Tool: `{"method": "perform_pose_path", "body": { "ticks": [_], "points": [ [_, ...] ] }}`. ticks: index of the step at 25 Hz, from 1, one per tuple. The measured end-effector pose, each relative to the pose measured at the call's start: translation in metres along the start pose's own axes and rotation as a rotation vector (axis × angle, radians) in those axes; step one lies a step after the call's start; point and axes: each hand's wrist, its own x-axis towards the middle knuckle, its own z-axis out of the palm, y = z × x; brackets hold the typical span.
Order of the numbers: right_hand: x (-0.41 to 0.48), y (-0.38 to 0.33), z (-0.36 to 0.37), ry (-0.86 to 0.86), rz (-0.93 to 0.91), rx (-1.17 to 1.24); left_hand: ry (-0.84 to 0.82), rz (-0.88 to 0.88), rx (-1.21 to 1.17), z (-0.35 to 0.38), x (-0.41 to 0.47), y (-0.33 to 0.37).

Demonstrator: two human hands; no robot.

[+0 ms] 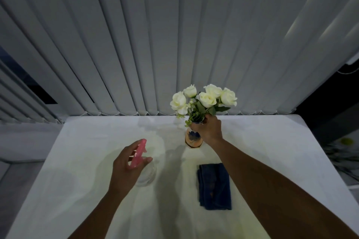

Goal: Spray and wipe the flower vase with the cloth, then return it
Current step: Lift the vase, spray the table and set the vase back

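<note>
A small orange vase (pixel 192 138) with a blue pattern holds white roses (pixel 206 98) and stands on the white table (pixel 77 161) near its far edge. My right hand (pixel 208 129) grips the vase's neck from the right. A clear spray bottle (pixel 147 173) with a pink trigger head (pixel 138 153) stands left of centre; my left hand (pixel 127 170) curls around the head, fingers partly closed on it. A folded dark blue cloth (pixel 214 186) lies flat on the table, in front of the vase and under my right forearm.
Grey vertical blinds (pixel 155 44) hang right behind the table's far edge. A dark gap lies beyond the table's right side, with blurred items on the floor (pixel 345 141).
</note>
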Motion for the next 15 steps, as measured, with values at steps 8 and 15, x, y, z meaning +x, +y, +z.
{"method": "perform_pose_path", "body": {
  "ticks": [8,15],
  "points": [
    [-0.002,0.059,-0.046,-0.349,0.222,-0.219,0.242,0.549,0.486,0.021,0.019,0.05],
    [-0.039,0.148,-0.036,-0.349,0.578,-0.308,-0.473,-0.092,0.446,0.132,0.062,0.067]
  ]
}}
